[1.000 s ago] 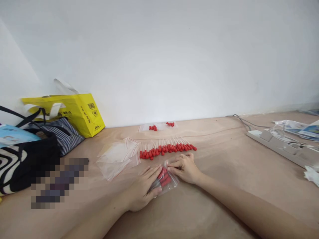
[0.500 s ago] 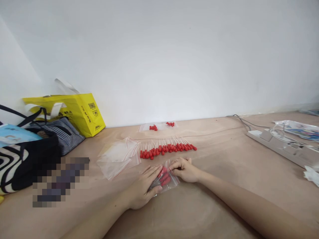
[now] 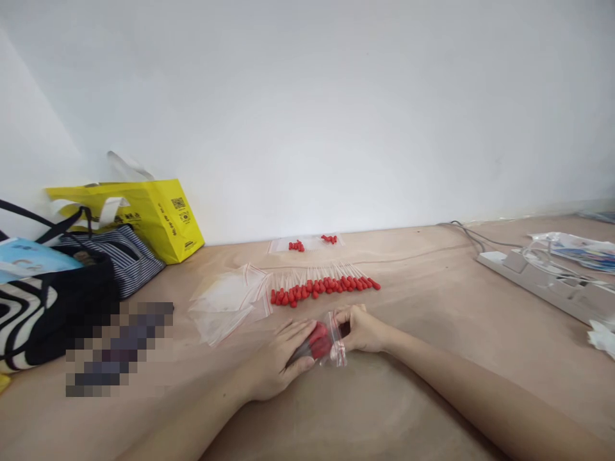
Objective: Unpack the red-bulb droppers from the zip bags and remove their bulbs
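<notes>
A small clear zip-lock bag [image 3: 337, 346] with several red pieces [image 3: 319, 339] inside lies on the table in front of me. My left hand [image 3: 283, 358] holds its left side, the fingers over the top and the thumb along the near edge. At the bag's red-lined opening end, my right hand [image 3: 358, 328] grips the plastic with bent fingers; its fingertips are partly hidden behind the film. Just beyond the hands, a row of pale thin sticks with red bulb-shaped tips [image 3: 329, 285] is laid side by side. Flat zip-lock bags [image 3: 225, 294] lie spread to the left of that row.
Farther back, another clear bag [image 3: 312, 244] lies with small red pieces on it. At left stand a yellow bag [image 3: 175, 224], a striped pouch [image 3: 137, 259] and a black-and-white bag [image 3: 57, 314]. A white power strip [image 3: 538, 285] with cables is at right.
The bag's opening end has been lifted and now stands up more from the table. My right hand has turned and moved slightly. My left hand stays in about the same place.
</notes>
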`<state>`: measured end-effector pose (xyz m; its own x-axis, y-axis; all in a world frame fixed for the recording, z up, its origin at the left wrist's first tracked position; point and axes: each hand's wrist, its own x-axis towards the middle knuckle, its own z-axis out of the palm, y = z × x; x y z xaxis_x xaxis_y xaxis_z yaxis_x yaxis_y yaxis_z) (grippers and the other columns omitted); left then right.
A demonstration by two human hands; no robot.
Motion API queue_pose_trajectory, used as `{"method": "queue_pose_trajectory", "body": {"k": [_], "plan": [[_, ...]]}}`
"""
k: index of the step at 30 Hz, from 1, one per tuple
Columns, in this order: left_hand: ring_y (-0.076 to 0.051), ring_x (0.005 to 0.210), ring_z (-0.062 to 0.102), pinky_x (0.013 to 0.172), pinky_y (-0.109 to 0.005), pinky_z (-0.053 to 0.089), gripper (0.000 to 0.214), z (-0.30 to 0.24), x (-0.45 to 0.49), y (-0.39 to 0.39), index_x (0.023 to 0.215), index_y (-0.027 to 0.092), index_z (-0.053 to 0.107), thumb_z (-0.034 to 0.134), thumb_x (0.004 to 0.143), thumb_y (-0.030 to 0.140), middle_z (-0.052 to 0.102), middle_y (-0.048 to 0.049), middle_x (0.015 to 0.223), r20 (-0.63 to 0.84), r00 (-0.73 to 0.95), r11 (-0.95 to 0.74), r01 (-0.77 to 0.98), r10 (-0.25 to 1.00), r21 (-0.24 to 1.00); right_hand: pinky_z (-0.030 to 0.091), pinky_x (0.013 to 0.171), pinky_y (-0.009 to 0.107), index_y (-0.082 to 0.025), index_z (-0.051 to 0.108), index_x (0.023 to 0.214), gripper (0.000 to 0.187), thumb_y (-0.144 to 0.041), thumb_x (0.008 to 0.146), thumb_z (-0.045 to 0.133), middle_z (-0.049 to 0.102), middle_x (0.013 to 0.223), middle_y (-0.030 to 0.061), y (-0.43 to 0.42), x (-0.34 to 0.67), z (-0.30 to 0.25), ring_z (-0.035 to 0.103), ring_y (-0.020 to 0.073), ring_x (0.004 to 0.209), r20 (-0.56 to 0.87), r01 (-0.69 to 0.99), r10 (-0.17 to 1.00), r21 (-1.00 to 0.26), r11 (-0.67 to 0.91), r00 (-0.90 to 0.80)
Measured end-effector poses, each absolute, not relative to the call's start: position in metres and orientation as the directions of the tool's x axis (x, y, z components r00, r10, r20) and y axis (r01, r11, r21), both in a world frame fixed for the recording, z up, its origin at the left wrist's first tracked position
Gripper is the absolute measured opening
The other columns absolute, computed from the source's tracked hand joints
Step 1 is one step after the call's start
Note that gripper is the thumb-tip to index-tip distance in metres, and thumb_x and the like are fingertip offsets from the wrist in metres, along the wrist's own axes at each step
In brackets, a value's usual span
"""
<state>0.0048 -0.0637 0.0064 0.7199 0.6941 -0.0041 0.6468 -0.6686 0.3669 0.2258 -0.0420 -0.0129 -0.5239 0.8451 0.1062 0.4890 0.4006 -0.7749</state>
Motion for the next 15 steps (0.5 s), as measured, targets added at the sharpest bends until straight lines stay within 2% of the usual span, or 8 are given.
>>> {"method": "queue_pose_trajectory", "body": {"k": [4,6,9,11,15], "plan": [[-0.023,0.125,0.03,0.102,-0.044,0.026,0.057,0.004,0.004,-0.061,0.132,0.015,0.03,0.037,0.084,0.045,0.034,-0.0109,0.136,0.02,0.704,-0.66,0.656,0.71,0.366,0.023,0.086,0.039,-0.026,0.066,0.086,0.045,-0.048,0.047,0.073,0.062,0.088,-0.0014,-0.045,0.23,-0.003,0.051,0.0215,0.089,0.096,0.565,0.853,-0.711,0.419,-0.513],[-0.023,0.124,0.032,0.102,-0.044,0.027,0.055,0.003,0.003,-0.059,0.13,0.015,0.032,0.039,0.084,0.044,0.036,-0.011,0.134,0.062,0.693,-0.662,0.654,0.719,0.366,0.025,0.082,0.037,-0.027,0.066,0.089,0.049,-0.049,0.047,0.073,0.062,0.083,-0.0005,-0.046,0.231,-0.004,0.051,0.0204,0.084,0.12,0.604,0.872,-0.676,0.421,-0.474],[-0.023,0.122,0.034,0.101,-0.045,0.029,0.049,0.003,0.0,-0.058,0.127,0.018,0.038,0.042,0.083,0.04,0.041,-0.0088,0.131,0.155,0.69,-0.688,0.623,0.708,0.372,0.027,0.077,0.035,-0.025,0.068,0.085,0.042,-0.051,0.052,0.07,0.059,0.067,-0.0006,-0.045,0.233,-0.009,0.05,0.0169,0.071,0.201,0.668,0.899,-0.611,0.426,-0.39],[-0.022,0.121,0.036,0.101,-0.044,0.031,0.044,0.002,-0.002,-0.058,0.124,0.02,0.043,0.044,0.083,0.036,0.042,-0.0073,0.131,0.187,0.718,-0.723,0.575,0.67,0.384,0.028,0.076,0.036,-0.025,0.068,0.085,0.038,-0.05,0.057,0.069,0.059,0.065,-0.0001,-0.045,0.234,-0.013,0.05,0.0161,0.069,0.263,0.666,0.882,-0.58,0.469,-0.391],[-0.021,0.119,0.039,0.099,-0.041,0.034,0.043,-0.002,-0.003,-0.059,0.124,0.022,0.043,0.046,0.082,0.032,0.042,-0.0068,0.131,0.186,0.752,-0.741,0.519,0.633,0.426,0.026,0.084,0.038,-0.029,0.065,0.092,0.032,-0.044,0.064,0.067,0.063,0.089,0.0029,-0.049,0.236,-0.013,0.051,0.0194,0.086,0.322,0.536,0.796,-0.604,0.59,-0.513]]}}
